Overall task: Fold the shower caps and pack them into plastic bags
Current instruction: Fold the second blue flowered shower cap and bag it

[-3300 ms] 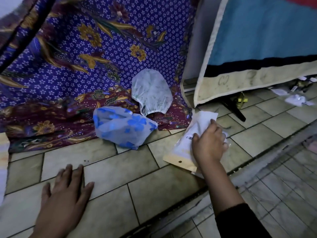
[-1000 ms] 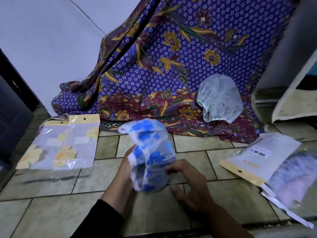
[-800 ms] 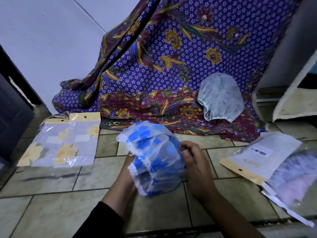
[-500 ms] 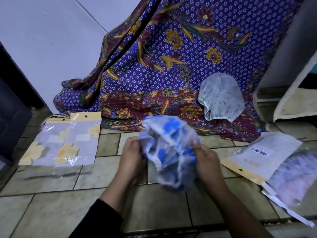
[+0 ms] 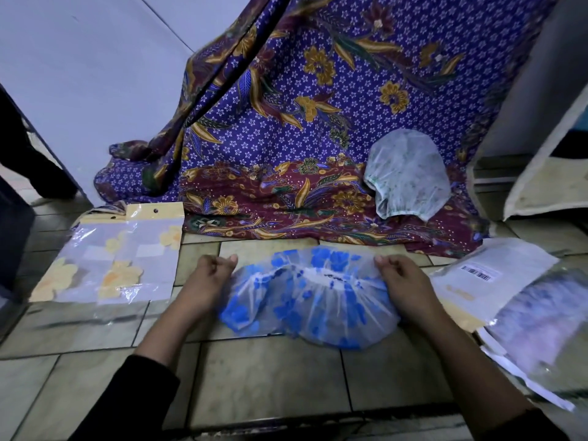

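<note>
Both hands are down on the tiled floor (image 5: 270, 377) and both are busy; the left hand (image 5: 211, 278) has its fingers curled and pinches the left edge of the blue-flowered shower cap (image 5: 311, 300); the right hand (image 5: 404, 281) pinches the opposite edge the same way, so the cap is pulled wide between them; it lies low on the tiles right in front of the person, its gathered rim showing on top and its lower part bulging toward the camera; a dark sleeve (image 5: 133, 396) covers the left forearm. Over at the left, a clear bag with a yellow header (image 5: 114, 259) lies flat on the floor, with a yellow-flowered pattern showing inside; at the right, a white bag with a barcode label (image 5: 486, 275) lies just beside the right hand, and a clear bag with something pale purple inside (image 5: 541, 319) overlaps it, blurred; behind the cap, a purple and maroon flowered cloth (image 5: 318, 106) hangs down and spreads onto the floor; a second shower cap, white with green specks (image 5: 405, 179), rests on that cloth, well apart from the hands.
</note>
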